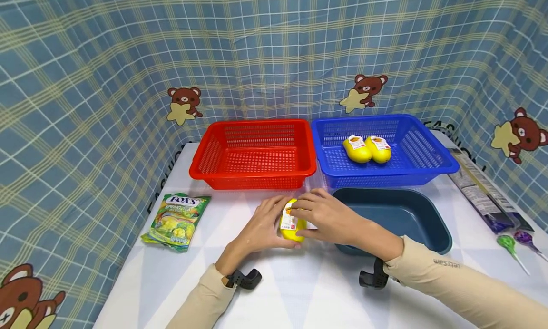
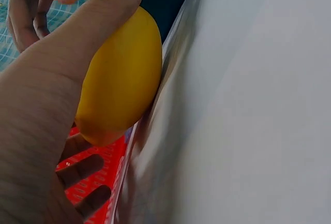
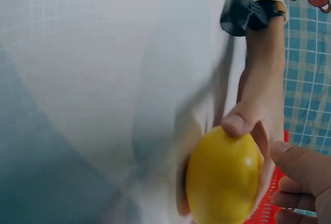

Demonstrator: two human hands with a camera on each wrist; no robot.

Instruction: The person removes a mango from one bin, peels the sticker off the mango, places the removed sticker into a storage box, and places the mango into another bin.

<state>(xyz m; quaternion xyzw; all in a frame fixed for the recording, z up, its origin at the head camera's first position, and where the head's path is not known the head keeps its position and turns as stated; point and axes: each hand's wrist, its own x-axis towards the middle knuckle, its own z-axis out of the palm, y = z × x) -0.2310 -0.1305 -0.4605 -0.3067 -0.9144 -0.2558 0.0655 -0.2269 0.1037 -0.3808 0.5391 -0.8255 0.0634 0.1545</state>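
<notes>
A yellow mango (image 1: 293, 230) with a white label is gripped by my left hand (image 1: 262, 227), near the middle of the table. The left wrist view shows the left thumb lying along the smooth mango (image 2: 126, 74). My right hand (image 1: 331, 218) is just to the right, its fingers reaching over the label in the head view. In the right wrist view, the right thumb (image 3: 295, 159) appears apart from the mango (image 3: 222, 177), with the other fingers loosely bent. Whether a right fingertip touches the label is hard to see.
Behind the hands stand a red basket (image 1: 252, 183) and a blue basket (image 1: 385, 180) holding two labelled mangoes (image 1: 358, 153). A dark teal tub (image 1: 443, 234) sits right, partly behind the right forearm. A Fox's candy bag (image 1: 177, 222) lies left; lollipops (image 1: 507, 243) and flat packages (image 1: 484, 191) lie far right.
</notes>
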